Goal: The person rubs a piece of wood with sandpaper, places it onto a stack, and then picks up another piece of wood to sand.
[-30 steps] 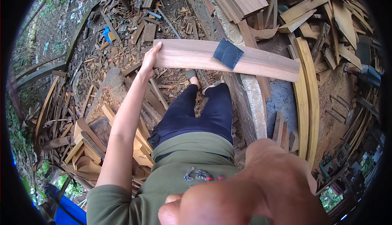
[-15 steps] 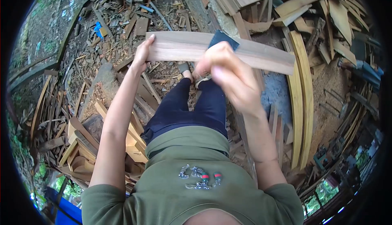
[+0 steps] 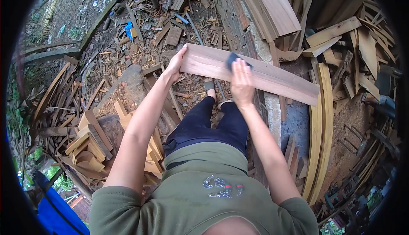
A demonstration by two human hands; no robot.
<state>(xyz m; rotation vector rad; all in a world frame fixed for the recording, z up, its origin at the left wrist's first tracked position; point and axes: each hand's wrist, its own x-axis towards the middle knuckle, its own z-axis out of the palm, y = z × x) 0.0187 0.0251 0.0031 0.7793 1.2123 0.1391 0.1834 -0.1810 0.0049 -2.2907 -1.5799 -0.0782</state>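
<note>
A long, flat wooden board (image 3: 204,58) stretches across in front of me, its right end tilted lower. My left hand (image 3: 175,64) grips its left end, with the thumb over the top edge. My right hand (image 3: 243,85) lies over the middle of the board, fingers together on a dark piece of sandpaper (image 3: 232,60) against the wood's face. Motion blurs the sandpaper slightly, and the fingers cover part of it.
Two long yellowish planks (image 3: 326,128) stand at the right, beside a pile of offcuts (image 3: 366,51). Stacked boards (image 3: 272,9) lean at the top. Wood blocks (image 3: 91,143) are heaped at lower left. Scraps litter the ground around my feet.
My right hand has turned from a blurred, raised pose to fingers extended over the sandpaper. The board now slants down more to the right, and the whole view has shifted.
</note>
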